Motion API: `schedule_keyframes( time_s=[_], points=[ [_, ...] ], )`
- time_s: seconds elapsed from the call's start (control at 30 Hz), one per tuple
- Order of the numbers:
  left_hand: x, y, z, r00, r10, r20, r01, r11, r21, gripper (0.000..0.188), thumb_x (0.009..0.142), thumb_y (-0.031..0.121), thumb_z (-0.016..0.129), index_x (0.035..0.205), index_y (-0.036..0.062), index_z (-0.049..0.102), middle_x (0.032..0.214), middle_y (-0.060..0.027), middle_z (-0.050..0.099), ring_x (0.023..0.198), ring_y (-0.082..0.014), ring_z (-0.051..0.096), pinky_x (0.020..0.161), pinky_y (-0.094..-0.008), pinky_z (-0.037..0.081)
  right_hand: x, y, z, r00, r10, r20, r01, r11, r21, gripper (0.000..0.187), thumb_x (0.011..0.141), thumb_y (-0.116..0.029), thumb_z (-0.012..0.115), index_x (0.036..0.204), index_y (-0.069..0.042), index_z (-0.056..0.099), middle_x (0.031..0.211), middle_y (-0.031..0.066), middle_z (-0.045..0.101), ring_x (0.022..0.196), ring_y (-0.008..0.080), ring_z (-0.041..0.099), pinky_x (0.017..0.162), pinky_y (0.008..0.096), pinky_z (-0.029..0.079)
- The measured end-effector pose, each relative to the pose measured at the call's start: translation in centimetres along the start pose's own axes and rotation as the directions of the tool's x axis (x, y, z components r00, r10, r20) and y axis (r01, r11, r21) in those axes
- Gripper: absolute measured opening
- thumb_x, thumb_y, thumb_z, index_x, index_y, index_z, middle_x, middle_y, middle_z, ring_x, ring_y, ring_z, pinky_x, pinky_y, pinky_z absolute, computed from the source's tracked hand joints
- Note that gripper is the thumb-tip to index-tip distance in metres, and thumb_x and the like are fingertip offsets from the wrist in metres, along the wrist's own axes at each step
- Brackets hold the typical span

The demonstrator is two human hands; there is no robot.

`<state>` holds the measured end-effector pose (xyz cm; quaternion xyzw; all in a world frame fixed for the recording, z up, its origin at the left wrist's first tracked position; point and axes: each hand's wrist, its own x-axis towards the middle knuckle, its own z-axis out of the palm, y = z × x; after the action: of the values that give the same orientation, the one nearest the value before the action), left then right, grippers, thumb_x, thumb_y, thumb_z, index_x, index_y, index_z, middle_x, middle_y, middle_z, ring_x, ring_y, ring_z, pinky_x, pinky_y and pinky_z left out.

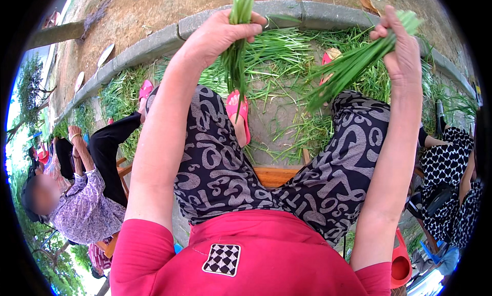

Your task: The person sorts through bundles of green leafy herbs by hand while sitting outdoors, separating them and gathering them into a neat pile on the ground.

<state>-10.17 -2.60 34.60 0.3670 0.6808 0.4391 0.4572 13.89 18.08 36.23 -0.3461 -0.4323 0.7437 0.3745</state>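
My left hand (228,29) is closed round a bunch of long green leafy stalks (234,65), which look like garlic chives and hang down with their pale ends up. Out to the right, my right hand (400,47) grips a second bunch of the same stalks (353,70). That bunch slants, its pale ends up to the right and its leaf tips down to the left; fingers and pale ends are a little blurred. Beneath both hands, a heap of loose stalks (282,47) lies on the ground along the kerb.
A grey stone kerb (328,16) curves across the far side, with bare soil (148,11) beyond. More stalks (123,93) lie scattered round my pink sandals (238,111). I sit on a wooden seat (277,177). A person (89,209) sits at the left, another (446,178) at the right.
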Motion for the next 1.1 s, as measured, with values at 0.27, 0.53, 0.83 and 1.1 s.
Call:
schedule_keyframes(
  time_s=[0.27,0.53,0.83,1.1],
  points=[
    [0.8,2.7,2.4,0.993,0.014,0.12,-0.017,1.0,0.024,0.026,0.081,0.02,0.067,0.102,0.0047,0.064,0.079,0.0013,0.058,0.075,-0.0087,0.052,0.073,-0.0233,0.04,-0.9,2.5,6.0,0.934,0.197,0.297,-0.119,0.958,-0.261,0.035,0.075,-0.024,0.074,0.098,-0.002,0.06,0.071,-0.0007,0.055,0.058,0.007,0.052,0.053,0.0214,0.043],
    [1.0,3.4,3.3,0.993,-0.015,0.119,0.01,0.999,0.046,0.024,0.081,0.016,0.063,0.103,0.0053,0.063,0.087,0.0021,0.061,0.075,-0.0093,0.05,0.075,-0.0254,0.041,-1.3,3.4,9.4,0.894,0.154,0.421,-0.11,0.986,-0.127,0.009,0.074,-0.006,0.067,0.079,-0.001,0.061,0.059,0.0025,0.057,0.049,0.0098,0.051,0.045,0.0231,0.039],
    [1.3,3.2,3.8,0.993,-0.033,0.115,0.039,0.998,-0.054,0.027,0.081,0.017,0.065,0.103,0.0034,0.06,0.078,0.002,0.057,0.072,-0.0081,0.051,0.068,-0.0227,0.039,-1.0,2.4,7.6,0.952,0.105,0.287,-0.087,0.993,-0.075,0.017,0.078,-0.012,0.07,0.089,-0.002,0.06,0.072,0.0035,0.058,0.055,0.0095,0.054,0.049,0.0223,0.045],
    [0.4,2.4,2.6,0.995,-0.09,0.046,0.091,0.996,-0.011,0.025,0.08,0.015,0.066,0.102,0.0028,0.061,0.077,0.0028,0.056,0.07,-0.007,0.05,0.066,-0.0211,0.038,-0.1,1.4,5.2,0.998,0.006,0.055,-0.013,0.992,0.125,0.02,0.079,-0.009,0.067,0.092,-0.004,0.054,0.077,0.0067,0.059,0.06,0.0148,0.056,0.049,0.0296,0.047]
  ],
)
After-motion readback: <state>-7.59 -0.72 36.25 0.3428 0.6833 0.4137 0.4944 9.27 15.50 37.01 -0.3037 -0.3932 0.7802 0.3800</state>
